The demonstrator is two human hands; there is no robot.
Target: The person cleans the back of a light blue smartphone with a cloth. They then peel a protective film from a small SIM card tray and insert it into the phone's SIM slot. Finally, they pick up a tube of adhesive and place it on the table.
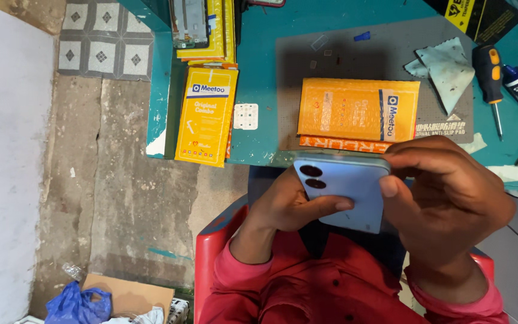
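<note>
Holding the pale blue smartphone with twin rear cameras [346, 189] back-side up over your lap, just off the near edge of the teal worktop [259, 90], you've got both hands clamped on it: left hand [286, 207] cradles the camera end from below w/ a finger laid across the back, right hand [445, 192] wraps the other end, fingertips hooked over the top edge, thumb on the back. To do this well, I'd judge: keep the left grip steady as the anchor, work w/ the right fingertips only, don't squeeze the back panel, and bring the phone over the grey anti-slip mat [295, 60] so nothing dropped lands on the floor. Count: 1 phone, 2 hands. On the worktop approx 2 yellow flat parts boxes lying singly, one on the mat [358, 109] and one at the left edge [206, 117], plus a stack of similar yellow ones further back [220, 30], number can't tell. Also 1 screwdriver with black-and-orange handle [490, 78], 1 pale green cleaning cloth [448, 69], 1 small white card [246, 116].
</note>
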